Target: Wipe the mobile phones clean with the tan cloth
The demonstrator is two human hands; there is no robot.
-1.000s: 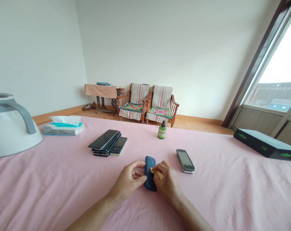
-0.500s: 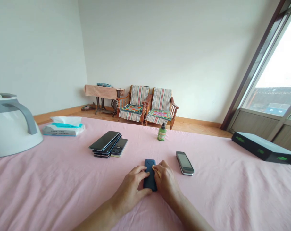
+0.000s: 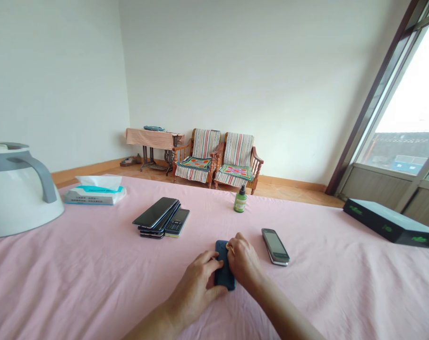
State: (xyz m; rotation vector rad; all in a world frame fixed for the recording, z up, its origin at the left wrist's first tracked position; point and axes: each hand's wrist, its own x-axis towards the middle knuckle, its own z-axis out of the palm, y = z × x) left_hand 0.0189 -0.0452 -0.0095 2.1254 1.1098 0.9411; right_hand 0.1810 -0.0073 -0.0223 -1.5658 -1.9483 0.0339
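A dark blue phone [image 3: 223,271] lies on the pink cloth [image 3: 94,274] in front of me. My left hand [image 3: 197,288] rests on its left side and holds it down with the fingers. My right hand [image 3: 243,261] presses a small tan wipe, mostly hidden under the fingers, onto the phone's upper right part. A grey phone [image 3: 275,246] lies face up just right of my hands. A small green spray bottle [image 3: 240,199] stands upright farther back.
A stack of several dark phones [image 3: 160,216] lies to the back left. A tissue pack [image 3: 95,191] and a white and grey container [image 3: 18,189] sit at the left. A black box [image 3: 390,223] is at the far right. Two chairs [image 3: 218,158] stand by the wall.
Both hands have closed in over the blue phone. The left hand's fingers now lie on top of it, and the right hand with the wipe has shifted slightly up the phone.
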